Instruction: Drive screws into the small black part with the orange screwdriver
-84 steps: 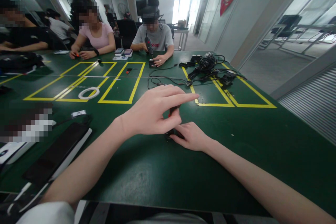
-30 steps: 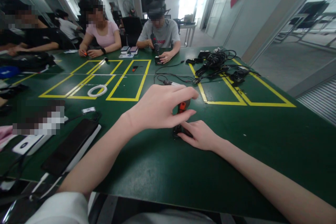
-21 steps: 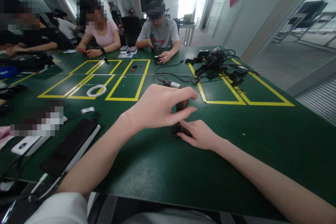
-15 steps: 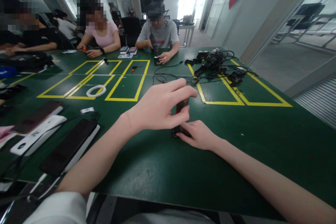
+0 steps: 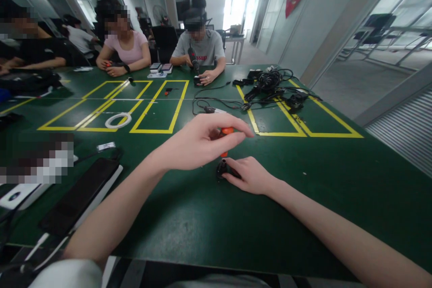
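The orange tool (image 5: 227, 130), held near upright by the left hand (image 5: 199, 141), points down toward the black part (image 5: 221, 170) the right hand (image 5: 250, 175) pinches.

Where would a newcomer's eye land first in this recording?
Probably on the bright orange object between the thumb and fingers of the left hand, near the picture's middle. Just below it, the right hand holds a small black piece at the green table. Beyond, yellow tape outlines and, farther right, tangled black cables stand out.
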{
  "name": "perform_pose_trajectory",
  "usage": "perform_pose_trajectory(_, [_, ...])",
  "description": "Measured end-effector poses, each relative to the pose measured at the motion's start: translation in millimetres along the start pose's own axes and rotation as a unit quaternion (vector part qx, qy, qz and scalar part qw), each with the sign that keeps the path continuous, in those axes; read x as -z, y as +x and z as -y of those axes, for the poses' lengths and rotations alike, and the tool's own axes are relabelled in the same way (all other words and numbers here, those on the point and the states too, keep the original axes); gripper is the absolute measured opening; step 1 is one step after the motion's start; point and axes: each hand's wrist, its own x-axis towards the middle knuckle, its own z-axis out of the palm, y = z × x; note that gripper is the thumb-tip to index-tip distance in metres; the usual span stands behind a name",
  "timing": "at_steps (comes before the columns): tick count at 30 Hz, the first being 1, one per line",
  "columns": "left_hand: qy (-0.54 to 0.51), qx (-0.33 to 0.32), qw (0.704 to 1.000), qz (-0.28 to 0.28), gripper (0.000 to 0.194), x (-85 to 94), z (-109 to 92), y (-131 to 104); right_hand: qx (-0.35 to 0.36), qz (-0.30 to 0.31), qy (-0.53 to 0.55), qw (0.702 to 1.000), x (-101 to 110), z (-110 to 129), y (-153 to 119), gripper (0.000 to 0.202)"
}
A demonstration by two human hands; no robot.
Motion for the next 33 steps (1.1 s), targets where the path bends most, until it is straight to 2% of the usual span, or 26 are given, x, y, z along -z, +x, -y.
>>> perform_pose_trajectory(4, [-0.121,0.087,0.987,0.055,0.029,6.6,7,4,-0.002,0.0,0.003,1.0,0,0,0,0.023])
perform_pose_trajectory(9, [-0.258,0.092,0.955,0.111,0.045,16.8,31,10,0.001,-0.001,0.003,1.0,-1,-1,0,0.025])
perform_pose_trajectory(13, [-0.229,0.087,0.964,0.1,0.042,19.8,41,11,0.002,-0.004,0.003,1.0,-2,-1,-1,0.027])
perform_pose_trajectory(18, [-0.216,0.098,0.967,0.09,0.035,21.6,36,8,0.002,-0.003,0.006,1.0,0,0,-1,0.027])
perform_pose_trajectory(21, [-0.285,0.134,0.945,0.094,0.026,21.7,30,7,0.002,-0.003,0.008,1.0,1,-1,-1,0.026])
perform_pose_trajectory(24, [-0.371,0.174,0.904,0.118,0.035,20.4,29,8,0.004,-0.002,0.011,1.0,0,-1,-1,0.025])
perform_pose_trajectory(27, [-0.435,0.183,0.871,0.139,0.039,18.4,32,10,0.006,-0.002,0.011,1.0,0,-1,-1,0.025])
perform_pose_trajectory(29, [-0.449,0.183,0.865,0.129,0.038,17.3,33,11,0.005,-0.004,0.011,1.0,-1,-1,-1,0.024])
perform_pose_trajectory(33, [-0.432,0.189,0.879,0.07,0.036,17.3,31,10,0.005,-0.007,0.01,1.0,-1,-2,-2,0.025])
